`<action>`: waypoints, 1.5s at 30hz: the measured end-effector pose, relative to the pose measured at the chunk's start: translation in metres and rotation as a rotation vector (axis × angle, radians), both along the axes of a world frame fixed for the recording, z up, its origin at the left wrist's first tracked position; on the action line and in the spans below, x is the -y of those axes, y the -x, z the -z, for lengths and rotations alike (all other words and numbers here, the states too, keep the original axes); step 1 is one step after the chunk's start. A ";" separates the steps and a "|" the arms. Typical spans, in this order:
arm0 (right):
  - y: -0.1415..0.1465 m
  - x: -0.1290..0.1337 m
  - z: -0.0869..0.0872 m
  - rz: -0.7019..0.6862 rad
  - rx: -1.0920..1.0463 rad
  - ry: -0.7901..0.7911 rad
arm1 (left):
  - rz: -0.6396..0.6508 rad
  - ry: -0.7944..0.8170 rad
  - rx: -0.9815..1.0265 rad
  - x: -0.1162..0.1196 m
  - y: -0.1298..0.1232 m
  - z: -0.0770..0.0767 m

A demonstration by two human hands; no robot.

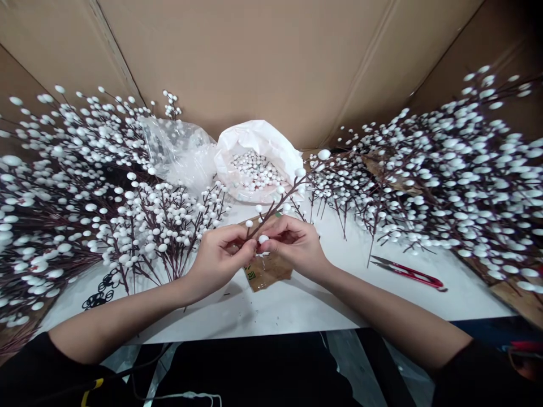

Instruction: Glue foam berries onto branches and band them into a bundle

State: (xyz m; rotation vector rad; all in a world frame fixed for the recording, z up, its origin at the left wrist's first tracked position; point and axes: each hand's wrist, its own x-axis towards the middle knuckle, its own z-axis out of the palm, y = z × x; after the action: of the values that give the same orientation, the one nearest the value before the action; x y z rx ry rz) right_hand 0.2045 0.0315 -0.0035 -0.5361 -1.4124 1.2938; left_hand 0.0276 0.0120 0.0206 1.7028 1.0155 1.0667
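Between my hands, over the middle of the table, is an artificial berry branch [275, 204] with a dark brown stem and several white berries, slanting up to the right. My left hand [223, 252] is closed, thumb and fingers pinching the lower part of the stem. My right hand [299, 244] pinches a single white berry [263, 239] between thumb and forefinger, close against the stem. Whether the berry touches the stem I cannot tell. Below the hands lies a piece of brown paper [271, 275] with green print and a clear, shiny smear.
A white bag [254, 133] of loose berries stands behind, beside a clear plastic bag [178, 150]. Berry branches crowd the left [148, 220] and right [445, 175]. Red-handled thread snips [411, 274] lie at right, black rings [100, 291] at left. Cardboard walls [254, 62] enclose the table.
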 end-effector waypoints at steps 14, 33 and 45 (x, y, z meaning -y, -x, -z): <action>0.001 -0.002 0.003 0.074 0.020 -0.092 | 0.058 -0.001 -0.016 0.000 0.001 0.001; -0.002 -0.001 0.004 -0.044 -0.007 -0.110 | 0.089 -0.006 0.044 0.001 0.002 -0.001; -0.002 0.004 0.003 -0.013 -0.013 -0.139 | 0.029 0.103 0.167 0.003 -0.002 0.001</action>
State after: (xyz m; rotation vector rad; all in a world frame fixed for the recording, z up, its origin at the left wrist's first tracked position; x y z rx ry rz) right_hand 0.2061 0.0277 -0.0069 -0.4244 -1.4844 1.1973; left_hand 0.0293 0.0089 0.0196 1.5151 0.9205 1.0988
